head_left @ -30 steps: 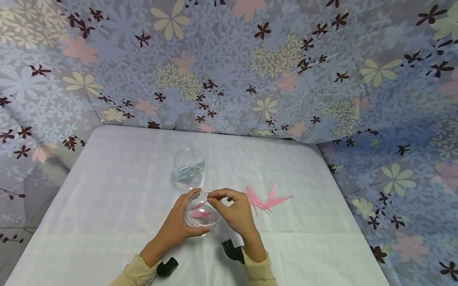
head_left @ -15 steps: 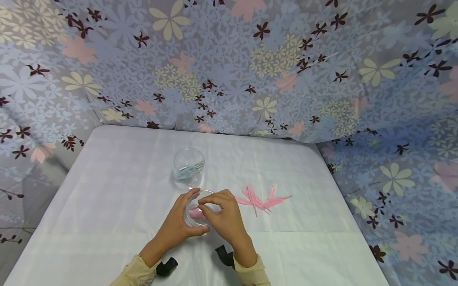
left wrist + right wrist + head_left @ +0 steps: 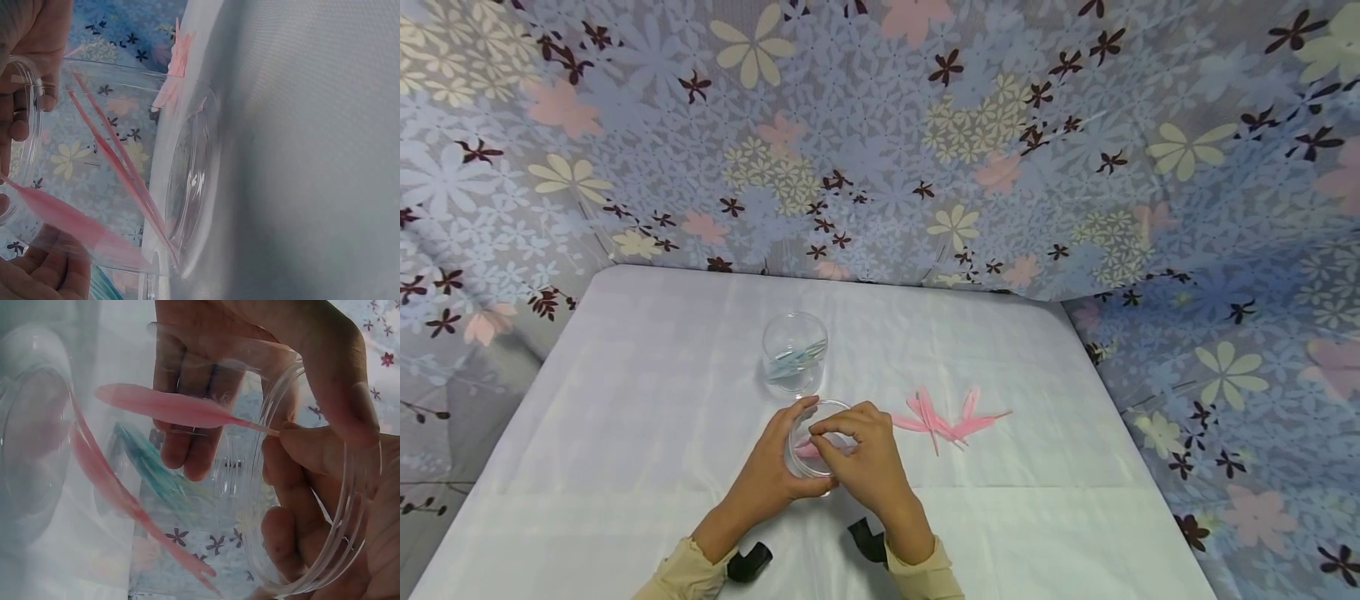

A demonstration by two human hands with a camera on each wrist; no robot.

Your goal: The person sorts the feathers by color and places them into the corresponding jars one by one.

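Observation:
My left hand [image 3: 767, 467] grips a clear round jar [image 3: 811, 413] around its side, thumb and fingers spread about it. Over the mouth, my right hand [image 3: 874, 460] pinches a pink feather [image 3: 169, 407] by its quill end. That feather's vane extends down inside the jar, as the right wrist view shows. More pink feathers [image 3: 105, 478] stand slanted in the jar, leaning against its wall. To the right, a loose pile of pink feathers [image 3: 953, 430] lies on the white cloth.
Behind the gripped jar stands a second clear jar [image 3: 795, 329] holding blue-green feathers [image 3: 797, 360]. White cloth [image 3: 662, 375] covers the table. A floral curtain [image 3: 880, 167] hangs behind it and along the right side.
My right hand has moved left over the jar's mouth, lowering the pinched pink feather into it. My left hand keeps its grip, almost unmoved.

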